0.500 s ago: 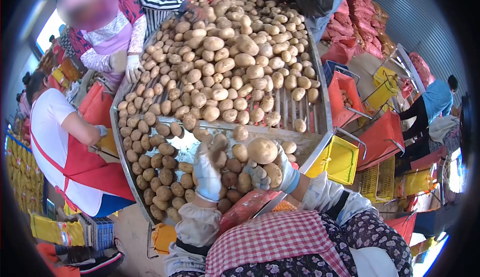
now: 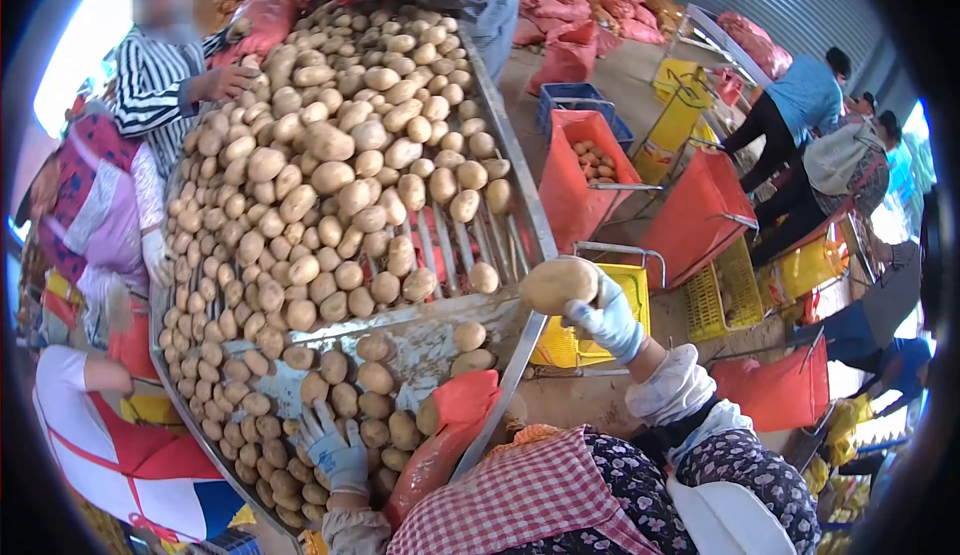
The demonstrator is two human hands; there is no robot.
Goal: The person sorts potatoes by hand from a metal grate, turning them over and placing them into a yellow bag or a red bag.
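Note:
A large pale potato (image 2: 558, 287) is gripped in my right hand (image 2: 612, 323), which wears a white and blue glove. This hand is held out past the right edge of the metal sorting table (image 2: 520, 355), above a yellow crate (image 2: 625, 305). My left hand (image 2: 338, 450), gloved too, lies with fingers spread on the smaller potatoes (image 2: 375, 377) in the lower part of the table. A red mesh bag (image 2: 440, 445) hangs over the table's near edge, just right of my left hand.
A big heap of potatoes (image 2: 330, 145) covers the slatted upper part. Co-workers stand along the left and far sides; a bare hand (image 2: 225, 82) and a white-gloved hand (image 2: 157, 257) touch the heap. Red bag-lined stands (image 2: 585, 195) and a yellow basket (image 2: 722, 290) stand at right.
My right hand has swung right, beyond the table edge, carrying the large potato. My left hand has come down flat onto the potatoes. The view has turned to the right.

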